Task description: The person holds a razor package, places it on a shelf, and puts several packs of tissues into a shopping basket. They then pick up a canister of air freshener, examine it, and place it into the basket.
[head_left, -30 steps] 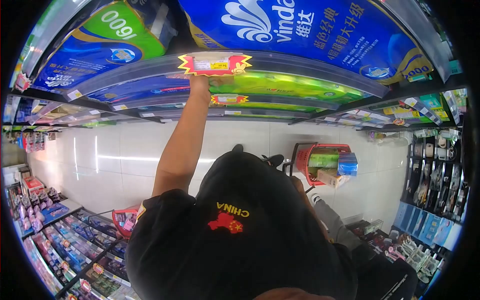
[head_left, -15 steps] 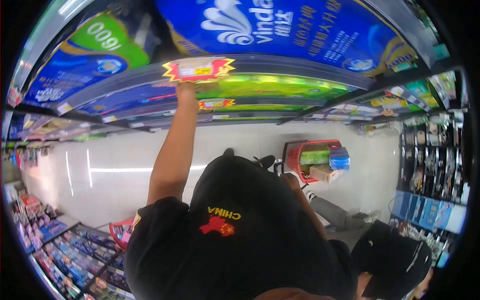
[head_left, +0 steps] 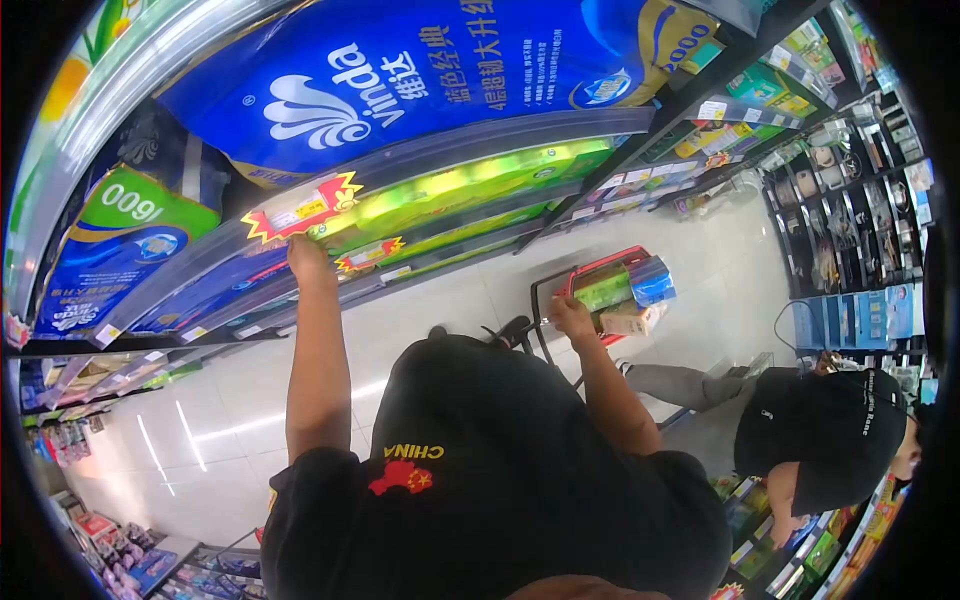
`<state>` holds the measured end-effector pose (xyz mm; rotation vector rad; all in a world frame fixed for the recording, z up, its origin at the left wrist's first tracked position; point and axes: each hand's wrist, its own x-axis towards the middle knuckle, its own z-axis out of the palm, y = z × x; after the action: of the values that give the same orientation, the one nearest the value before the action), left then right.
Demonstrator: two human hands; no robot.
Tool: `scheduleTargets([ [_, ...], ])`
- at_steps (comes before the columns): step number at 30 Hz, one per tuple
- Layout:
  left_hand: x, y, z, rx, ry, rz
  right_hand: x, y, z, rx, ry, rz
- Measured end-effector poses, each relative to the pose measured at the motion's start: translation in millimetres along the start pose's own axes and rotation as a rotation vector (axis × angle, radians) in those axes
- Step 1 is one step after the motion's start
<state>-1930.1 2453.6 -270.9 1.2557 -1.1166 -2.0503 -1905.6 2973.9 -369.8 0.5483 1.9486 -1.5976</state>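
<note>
My left hand (head_left: pixel 308 258) reaches up to the shelf edge, just beneath a red and yellow price card (head_left: pixel 301 207). Its fingertips are hidden there, beside green-wrapped packs (head_left: pixel 470 188) on the shelf below. Above the card lies a large blue Vinda tissue pack (head_left: pixel 400 90). My right hand (head_left: pixel 572 318) is closed at the dark handle of a red shopping basket (head_left: pixel 600 262). Inside the basket are a green pack (head_left: pixel 606 291), a blue pack (head_left: pixel 652 280) and a pale carton (head_left: pixel 628 322).
Another blue pack with a green band (head_left: pixel 135 225) sits at the shelf's left. A person in a black top (head_left: pixel 820 420) stands close on my right, beside low shelves. Hanging goods (head_left: pixel 830 200) line a far rack. Pale tiled floor (head_left: pixel 240 400) runs along the aisle.
My view has turned, tilting the shelves. My right hand has come into clearer sight at the basket. The left hand remains by the price card. The other person's arm now shows lower down.
</note>
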Motion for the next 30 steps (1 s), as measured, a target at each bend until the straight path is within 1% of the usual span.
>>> scheduleTargets([
  [4,-13.3,5.9,8.0,-0.041,0.055,-0.003,-0.5,3.4,-2.8,-0.03,0.013,0.025],
  [7,-14.7,6.2,6.2,-0.044,-0.011,0.006,-4.9,12.2,-3.9,-0.11,0.067,0.09],
  [8,-13.0,4.8,5.4,-0.054,-0.028,0.015,-7.8,16.7,-4.3,-0.145,0.055,0.064],
  [9,-4.8,-0.3,2.5,-0.055,-0.01,0.015,-8.6,25.4,-4.7,-0.178,0.046,0.039],
  [10,-11.3,3.7,7.0,-0.033,0.009,0.003,-6.7,36.2,-5.6,-0.21,0.038,0.013],
  [11,-17.6,8.9,10.3,-0.011,0.027,-0.009,-3.0,45.9,-5.8,-0.308,-0.017,0.033],
  [12,-23.4,12.3,12.8,0.013,0.046,-0.021,-2.3,57.0,-6.4,-0.436,-0.023,0.021],
  [13,-16.4,7.7,8.1,0.016,-0.011,0.014,-2.9,71.4,-7.7,-0.564,-0.029,0.01],
  [14,-8.9,2.9,4.6,0.001,-0.029,0.006,-4.4,86.5,-7.5,-0.693,-0.037,0.0],
  [16,-5.2,2.1,4.1,-0.028,-0.061,-0.01,28.5,164.9,-15.1,-1.002,-0.187,-0.224],
  [17,6.0,-2.6,-0.8,-0.045,-0.091,-0.009,2.8,142.0,-8.6,-1.046,-0.157,-0.215],
  [18,5.1,-1.4,-0.2,-0.043,-0.092,-0.002,-5.8,138.4,-9.2,-1.181,-0.299,-0.357],
  [20,0.6,0.9,2.8,-0.036,-0.094,0.014,-37.6,103.7,-1.4,-0.981,-0.26,-0.071],
  [23,-11.3,9.2,7.6,-0.003,-0.132,-0.011,-38.2,100.3,0.1,-1.069,-0.294,-0.053],
  [24,-12.3,11.3,7.6,0.012,-0.141,-0.019,-37.1,102.0,-0.4,-1.066,-0.287,-0.095],
  [25,-8.6,10.4,8.4,0.018,-0.086,-0.015,-35.9,103.5,-1.1,-1.064,-0.281,-0.138],
  [26,-7.6,10.1,8.4,0.01,-0.098,-0.013,-34.5,104.6,-2.3,-1.063,-0.274,-0.181],
  [29,-12.0,11.4,9.5,0.004,-0.125,-0.021,0.0,157.3,-3.7,-0.871,-0.239,-0.163],
  [30,-9.9,10.9,8.6,0.006,-0.108,-0.022,1.5,158.2,-2.2,-0.882,-0.225,-0.206],
])
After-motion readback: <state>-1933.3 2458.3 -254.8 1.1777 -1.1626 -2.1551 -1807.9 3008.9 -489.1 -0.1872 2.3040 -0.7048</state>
